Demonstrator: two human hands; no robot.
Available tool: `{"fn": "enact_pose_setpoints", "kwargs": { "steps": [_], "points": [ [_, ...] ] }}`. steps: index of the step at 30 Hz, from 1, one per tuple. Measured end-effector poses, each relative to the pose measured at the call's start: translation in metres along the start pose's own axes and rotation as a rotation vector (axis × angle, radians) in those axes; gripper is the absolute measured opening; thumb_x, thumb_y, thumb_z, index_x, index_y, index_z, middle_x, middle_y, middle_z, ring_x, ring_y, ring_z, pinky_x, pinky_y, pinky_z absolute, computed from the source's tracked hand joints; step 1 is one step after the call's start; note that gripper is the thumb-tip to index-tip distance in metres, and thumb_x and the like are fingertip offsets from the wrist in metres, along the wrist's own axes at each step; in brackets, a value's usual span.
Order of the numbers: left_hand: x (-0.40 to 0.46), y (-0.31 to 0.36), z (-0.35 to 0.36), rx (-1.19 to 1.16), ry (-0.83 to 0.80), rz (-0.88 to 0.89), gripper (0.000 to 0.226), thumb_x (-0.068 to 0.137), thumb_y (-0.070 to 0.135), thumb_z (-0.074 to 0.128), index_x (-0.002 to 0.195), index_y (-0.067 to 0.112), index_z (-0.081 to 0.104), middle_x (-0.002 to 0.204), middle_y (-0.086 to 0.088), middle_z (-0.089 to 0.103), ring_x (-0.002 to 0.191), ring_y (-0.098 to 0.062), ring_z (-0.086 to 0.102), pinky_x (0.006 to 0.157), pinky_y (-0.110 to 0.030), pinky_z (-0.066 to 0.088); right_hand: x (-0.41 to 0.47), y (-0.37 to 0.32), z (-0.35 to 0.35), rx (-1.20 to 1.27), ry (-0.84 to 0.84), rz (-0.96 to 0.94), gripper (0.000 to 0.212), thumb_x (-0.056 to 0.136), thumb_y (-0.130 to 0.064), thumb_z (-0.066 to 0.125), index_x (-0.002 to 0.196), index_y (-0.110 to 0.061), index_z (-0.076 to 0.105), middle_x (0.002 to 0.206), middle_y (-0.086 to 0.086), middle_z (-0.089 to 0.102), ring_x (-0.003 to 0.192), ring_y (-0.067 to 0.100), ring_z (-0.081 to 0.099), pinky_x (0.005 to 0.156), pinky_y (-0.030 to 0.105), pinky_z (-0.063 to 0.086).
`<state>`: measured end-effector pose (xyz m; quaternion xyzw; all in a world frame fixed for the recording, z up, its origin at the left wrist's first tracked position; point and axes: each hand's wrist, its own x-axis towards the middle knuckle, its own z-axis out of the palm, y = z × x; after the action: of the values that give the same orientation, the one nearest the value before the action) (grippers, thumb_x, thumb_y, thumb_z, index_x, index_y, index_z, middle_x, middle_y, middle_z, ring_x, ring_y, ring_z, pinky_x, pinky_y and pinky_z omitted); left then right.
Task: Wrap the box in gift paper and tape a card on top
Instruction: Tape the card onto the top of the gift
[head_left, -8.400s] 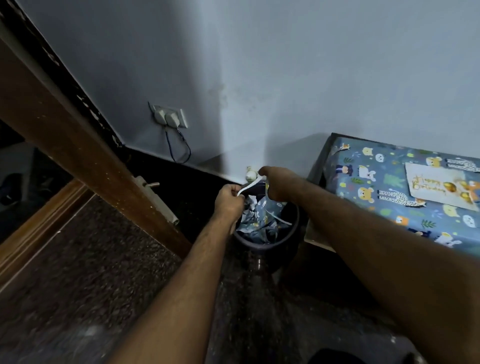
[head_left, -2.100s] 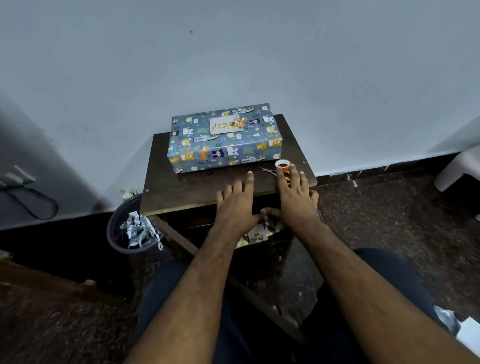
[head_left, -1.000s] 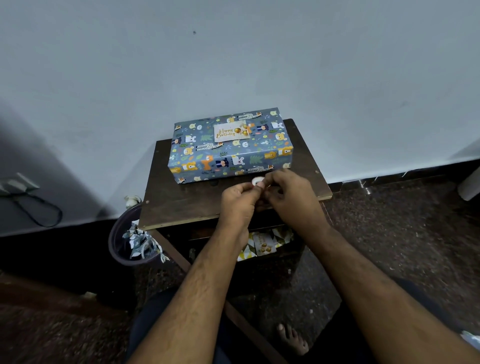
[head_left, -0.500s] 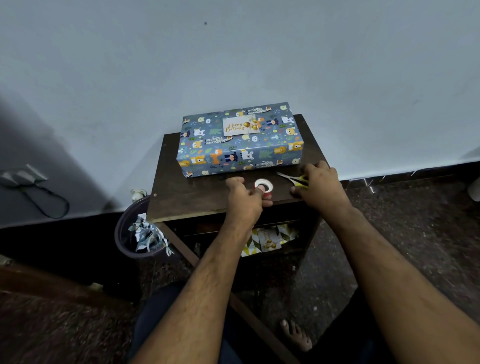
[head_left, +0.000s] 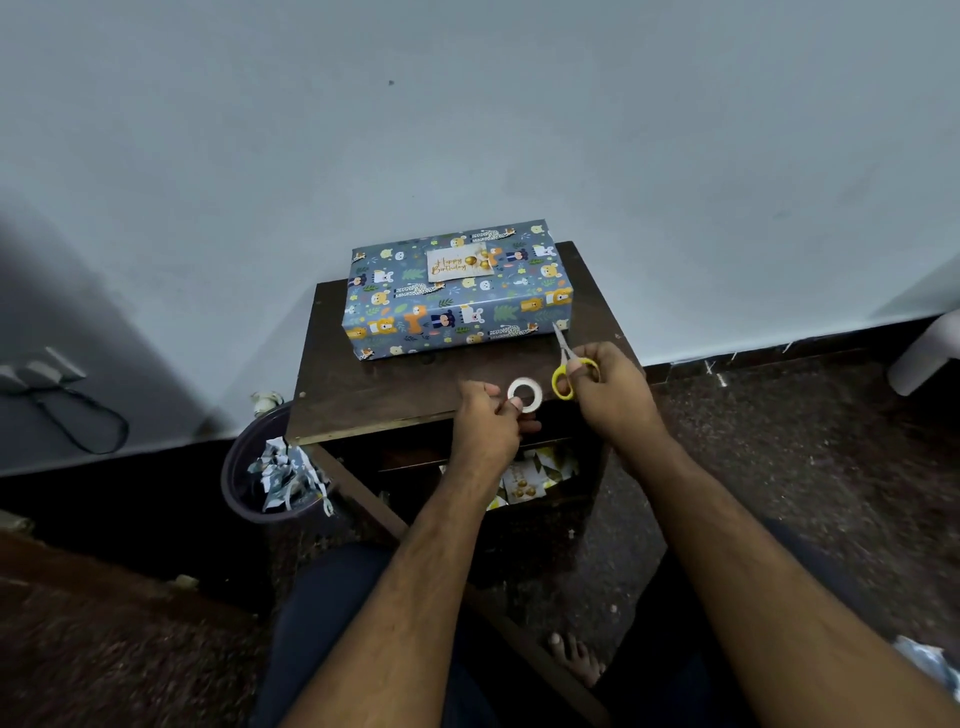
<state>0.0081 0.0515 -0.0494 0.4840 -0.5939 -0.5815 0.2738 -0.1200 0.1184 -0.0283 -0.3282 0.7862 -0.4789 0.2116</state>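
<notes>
Two hands are working at the near edge of the small dark table (head_left: 363, 395), just below the middle of the frame. The left hand (head_left: 485, 421) is pinching the white tape roll (head_left: 524, 395) between thumb and curled fingers, holding it up on edge, its hole facing the camera. The right hand (head_left: 610, 395) is gripping the yellow-handled scissors (head_left: 566, 371), fingers curled through the loops, blades pointing up the frame toward the box; whether the blades are parted is too small to tell.

Roll and scissors are sitting just beside each other — the scissors to the right of the roll, so the right hand looks better placed for any cut.

Above both hands, the wrapped box (head_left: 457, 306) is lying on the table against the pale wall (head_left: 467, 130), its long axis running left to right. A birthday card (head_left: 457, 262) is resting on its top face; whether tape is holding it is not visible.

At lower left of the table, a dark bin (head_left: 234, 473) is holding paper scraps (head_left: 283, 473) — more printed cards (head_left: 524, 480) are showing on the shelf underneath.
</notes>
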Motion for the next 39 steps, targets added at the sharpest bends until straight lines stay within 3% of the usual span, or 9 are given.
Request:
{"fn": "enact_pose_setpoints", "kwargs": {
  "steps": [5, 10, 16, 22, 25, 28, 31, 36, 39],
  "points": [
    [-0.025, -0.007, 0.001, -0.206, -0.048, -0.072, 0.021, 0.104, 0.007, 0.055, 0.122, -0.004, 0.051, 0.110, -0.025, 0.072, 0.075, -0.017, 0.073, 0.060, -0.023, 0.058, -0.041, 0.012, 0.003, 0.176, -0.092, 0.080, 0.018, 0.092, -0.033, 0.070, 0.090, -0.016, 0.070, 0.080, 0.003, 0.075, 0.076, 0.022, 0.071, 0.076, 0.047, 0.061],
    [-0.047, -0.023, 0.001, -0.232, -0.034, -0.104, 0.024, 0.102, 0.008, 0.059, 0.121, -0.006, 0.051, 0.102, -0.024, 0.073, 0.074, -0.020, 0.071, 0.064, -0.029, 0.060, -0.065, 0.026, 0.006, -0.023, -0.019, 0.082, 0.027, 0.091, -0.031, 0.075, 0.106, -0.015, 0.059, 0.096, 0.001, 0.066, 0.087, 0.018, 0.064, 0.060, 0.023, 0.043],
    [-0.049, -0.040, -0.001, -0.226, -0.003, -0.178, 0.014, 0.100, 0.004, 0.061, 0.111, 0.000, 0.056, 0.096, -0.017, 0.069, 0.072, -0.020, 0.068, 0.056, -0.027, 0.058, -0.059, 0.046, 0.026, -0.030, -0.184, 0.201, 0.023, 0.091, -0.026, 0.073, 0.110, -0.014, 0.070, 0.096, 0.004, 0.072, 0.088, 0.021, 0.070, 0.061, 0.027, 0.054],
    [-0.023, -0.069, 0.019, -0.142, 0.145, -0.261, 0.014, 0.092, -0.001, 0.067, 0.091, 0.011, 0.060, 0.101, -0.023, 0.072, 0.085, -0.035, 0.073, 0.070, -0.045, 0.064, -0.043, 0.074, 0.054, 0.102, -0.106, 0.380, 0.006, 0.084, -0.017, 0.077, 0.083, -0.021, 0.072, 0.085, 0.007, 0.075, 0.085, 0.027, 0.074, 0.077, 0.043, 0.063],
    [0.000, -0.084, 0.025, -0.165, 0.182, -0.330, 0.013, 0.096, -0.007, 0.057, 0.097, 0.006, 0.056, 0.097, -0.023, 0.069, 0.063, -0.027, 0.071, 0.050, -0.031, 0.059, -0.023, 0.092, 0.060, 0.074, 0.030, 0.452, 0.019, 0.084, -0.014, 0.074, 0.069, -0.023, 0.068, 0.086, 0.008, 0.076, 0.087, 0.030, 0.072, 0.082, 0.044, 0.061],
    [0.025, -0.097, 0.028, -0.198, 0.163, -0.424, 0.013, 0.100, -0.008, 0.052, 0.102, 0.005, 0.052, 0.089, -0.018, 0.066, 0.045, -0.014, 0.066, 0.042, -0.026, 0.055, -0.003, 0.117, 0.067, 0.139, 0.146, 0.538, 0.009, 0.088, -0.008, 0.068, 0.090, -0.012, 0.076, 0.101, 0.013, 0.075, 0.098, 0.033, 0.069, 0.088, 0.044, 0.059],
    [0.047, -0.106, 0.034, -0.233, 0.154, -0.476, 0.019, 0.102, -0.010, 0.046, 0.098, 0.009, 0.047, 0.080, -0.011, 0.058, 0.043, -0.013, 0.064, 0.049, -0.030, 0.052, 0.010, 0.141, 0.083, 0.252, 0.172, 0.610, 0.018, 0.089, -0.003, 0.068, 0.105, -0.005, 0.073, 0.111, 0.014, 0.072, 0.104, 0.031, 0.067, 0.092, 0.046, 0.057],
    [0.076, -0.129, 0.049, -0.307, 0.148, -0.526, 0.037, 0.105, -0.004, 0.047, 0.140, 0.006, 0.043, 0.126, -0.022, 0.060, 0.056, -0.016, 0.065, 0.050, -0.028, 0.052, 0.029, 0.165, 0.112, 0.420, 0.303, 0.659, 0.027, 0.086, -0.003, 0.075, 0.100, -0.015, 0.056, 0.104, 0.010, 0.065, 0.098, 0.027, 0.066, 0.091, 0.043, 0.058],
    [0.089, -0.145, 0.055, -0.347, 0.149, -0.546, 0.041, 0.104, -0.001, 0.050, 0.144, 0.004, 0.042, 0.133, -0.027, 0.062, 0.055, -0.013, 0.068, 0.045, -0.023, 0.054, 0.041, 0.179, 0.123, 0.467, 0.403, 0.692, 0.031, 0.081, -0.006, 0.081, 0.087, -0.020, 0.054, 0.104, 0.014, 0.068, 0.094, 0.030, 0.068, 0.086, 0.049, 0.060]
  ]
}}
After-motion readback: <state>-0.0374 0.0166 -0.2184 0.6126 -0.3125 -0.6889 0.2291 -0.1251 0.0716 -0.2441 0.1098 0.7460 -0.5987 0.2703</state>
